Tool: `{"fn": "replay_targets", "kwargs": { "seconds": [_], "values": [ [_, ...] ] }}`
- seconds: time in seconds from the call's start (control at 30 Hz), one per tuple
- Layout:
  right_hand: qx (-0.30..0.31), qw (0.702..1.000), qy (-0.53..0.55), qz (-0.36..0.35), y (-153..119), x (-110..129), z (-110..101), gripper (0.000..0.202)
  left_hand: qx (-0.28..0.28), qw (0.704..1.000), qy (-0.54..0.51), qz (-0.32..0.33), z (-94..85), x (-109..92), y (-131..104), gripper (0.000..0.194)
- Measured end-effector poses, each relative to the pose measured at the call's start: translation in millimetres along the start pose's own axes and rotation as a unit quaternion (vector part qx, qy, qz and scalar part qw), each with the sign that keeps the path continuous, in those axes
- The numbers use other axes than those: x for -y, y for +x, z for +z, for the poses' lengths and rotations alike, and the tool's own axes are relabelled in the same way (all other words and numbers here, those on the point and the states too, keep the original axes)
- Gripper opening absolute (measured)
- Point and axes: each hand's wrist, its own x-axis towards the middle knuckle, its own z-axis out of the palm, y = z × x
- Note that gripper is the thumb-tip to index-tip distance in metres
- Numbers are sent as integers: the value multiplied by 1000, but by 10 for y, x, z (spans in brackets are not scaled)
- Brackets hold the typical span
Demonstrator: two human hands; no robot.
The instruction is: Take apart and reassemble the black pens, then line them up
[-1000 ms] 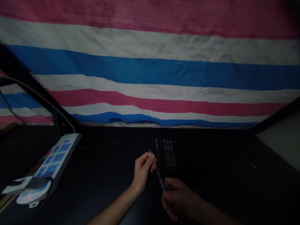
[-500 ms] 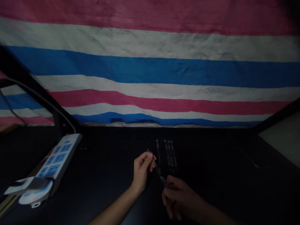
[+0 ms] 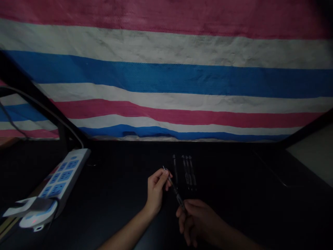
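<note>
A slim dark pen (image 3: 179, 198) slants between my two hands above the black table. My left hand (image 3: 155, 189) pinches its upper end between thumb and fingers, with a thin pale tip poking out past them. Around the lower end, the fingers of my right hand (image 3: 199, 218) are closed; that end is partly hidden and dim. Just beyond, a clear-looking pen (image 3: 175, 170) lies by itself on the table, its lower part close to my left fingers. Three similar pens (image 3: 189, 173) lie side by side a little to its right.
A white power strip (image 3: 61, 177) with blue sockets lies on the left, a plug and cable at its near end. Striped red, white and blue sheeting (image 3: 182, 80) hangs behind the black table (image 3: 117, 173). A flat dark panel (image 3: 283, 180) shows at the right.
My right hand has shifted slightly left, and its fingers have changed position on the pen. More dark barrel shows between the hands. My left hand keeps its pinch nearly in place.
</note>
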Motion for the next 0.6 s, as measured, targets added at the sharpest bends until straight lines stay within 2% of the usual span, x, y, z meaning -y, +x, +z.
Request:
{"fn": "replay_targets", "kwargs": {
  "seconds": [0.07,0.13,0.23,0.4,0.6],
  "values": [
    [-17,1000,-3,-3,-1,-6,4,43,-1,1000,0,3,-7,3,1,33],
    [-34,999,-27,-15,-3,-21,0,34,1,1000,2,5,-13,9,-6,32],
    [-30,999,-42,-17,2,-53,-22,30,5,1000,6,6,-18,21,-24,32],
    [-25,999,-25,-20,5,-47,-16,41,-4,1000,9,13,-16,19,-28,32],
    [-62,988,-133,-35,-19,5,15,32,7,1000,15,13,-8,-12,-27,33]
  ]
}}
